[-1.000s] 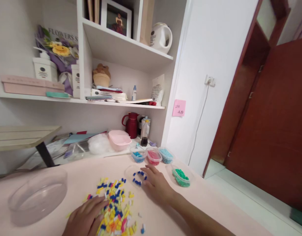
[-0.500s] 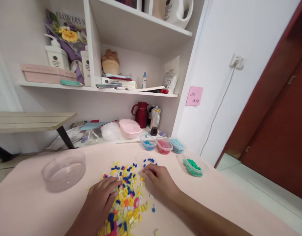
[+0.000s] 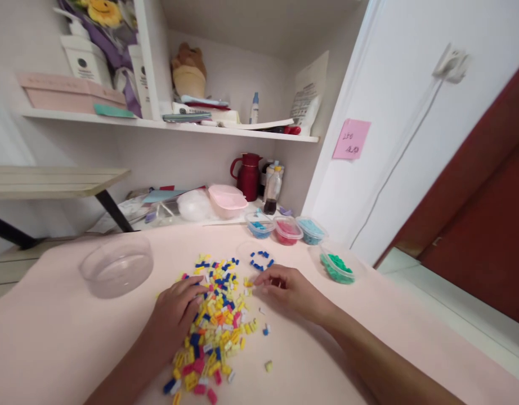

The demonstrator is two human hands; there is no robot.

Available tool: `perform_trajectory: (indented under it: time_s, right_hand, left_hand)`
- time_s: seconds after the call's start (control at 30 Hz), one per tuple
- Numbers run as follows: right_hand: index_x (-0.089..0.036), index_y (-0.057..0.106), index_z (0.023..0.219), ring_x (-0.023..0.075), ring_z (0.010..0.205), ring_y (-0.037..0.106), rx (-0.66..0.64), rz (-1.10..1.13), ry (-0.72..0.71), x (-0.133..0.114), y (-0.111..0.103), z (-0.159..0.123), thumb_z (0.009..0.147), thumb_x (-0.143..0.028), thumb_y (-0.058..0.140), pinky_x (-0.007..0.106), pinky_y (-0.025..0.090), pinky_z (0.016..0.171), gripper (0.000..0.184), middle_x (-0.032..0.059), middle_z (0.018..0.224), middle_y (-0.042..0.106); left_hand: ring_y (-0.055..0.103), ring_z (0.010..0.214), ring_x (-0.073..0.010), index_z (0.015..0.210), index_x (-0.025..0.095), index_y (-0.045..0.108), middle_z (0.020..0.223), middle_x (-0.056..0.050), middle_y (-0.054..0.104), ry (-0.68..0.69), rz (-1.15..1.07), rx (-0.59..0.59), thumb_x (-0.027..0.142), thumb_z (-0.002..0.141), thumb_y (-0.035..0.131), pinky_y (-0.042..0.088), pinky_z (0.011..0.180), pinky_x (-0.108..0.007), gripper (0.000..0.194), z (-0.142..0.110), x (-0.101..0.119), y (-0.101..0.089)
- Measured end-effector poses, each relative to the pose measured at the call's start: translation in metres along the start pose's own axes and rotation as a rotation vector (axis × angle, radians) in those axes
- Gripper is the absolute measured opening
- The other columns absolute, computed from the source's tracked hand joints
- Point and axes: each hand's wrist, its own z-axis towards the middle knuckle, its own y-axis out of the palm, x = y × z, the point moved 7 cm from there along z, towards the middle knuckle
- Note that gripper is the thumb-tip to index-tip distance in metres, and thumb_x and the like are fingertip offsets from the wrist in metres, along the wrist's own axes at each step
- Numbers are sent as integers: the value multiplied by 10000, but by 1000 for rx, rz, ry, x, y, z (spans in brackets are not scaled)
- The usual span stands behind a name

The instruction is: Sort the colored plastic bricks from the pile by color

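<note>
A long pile of small building bricks (image 3: 221, 320), mostly yellow, dark blue, pink and white, spreads over the pink tabletop. My left hand (image 3: 177, 306) lies along the pile's left side, fingers stretched out and fingertips touching the bricks. To the right of the pile is my right hand (image 3: 289, 289), its fingers loosely bent and thumb slightly apart from the forefinger, no brick visible between them. Its fingertips are near a few yellow bricks (image 3: 248, 283). Just beyond it, dark blue bricks (image 3: 262, 260) lie in a rough ring, seemingly on a clear flat lid.
A clear round dish (image 3: 116, 270) stands at the left. Along the back right are tubs of blue bricks (image 3: 259, 226), red bricks (image 3: 288, 229), light blue bricks (image 3: 311, 229) and green bricks (image 3: 338, 267). Behind are a pink box (image 3: 228, 199), a red jug (image 3: 247, 177) and a bottle (image 3: 273, 191).
The camera view has tilted down. My right hand has drawn back from the ring of dark blue bricks, which now shows whole. My left hand stays at the pile.
</note>
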Motion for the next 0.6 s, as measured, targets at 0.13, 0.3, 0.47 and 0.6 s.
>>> perform_trajectory:
  time_s: [0.13,0.3,0.47,0.6]
  right_hand:
    - [-253,698,1111,202,1059,573,53,-117,-308,-28,17,-6,914,-203,521,353,446,933,270,82,1174,622]
    - [-282,632,1220,219,1167,530,-67,-314,-468,-43,50,-14,919,-189,540,399,377,1024,328,68,1228,619]
    - [-240,690,967,183,954,615,-110,-335,-431,-45,53,-14,928,-201,543,341,424,917,157,37,993,702]
    - [-244,685,992,161,882,640,-81,-285,-350,-43,43,-13,964,-208,480,298,450,856,210,25,939,718]
  left_hand:
    - [597,1200,-258,1072,284,723,1329,-61,627,-17,-9,39,322,905,453,508,977,-463,320,-3,6,-9]
    - [539,1260,-235,1194,349,676,1425,-37,542,172,-18,2,260,910,485,475,1022,-413,354,-12,30,-13]
    - [565,1222,-234,1147,369,702,1391,-28,577,320,-29,-90,152,863,504,492,999,-411,408,-19,55,-6]
    - [622,1146,-228,1087,343,728,1296,-42,649,270,-30,-54,141,863,483,530,950,-410,389,-17,55,-4]
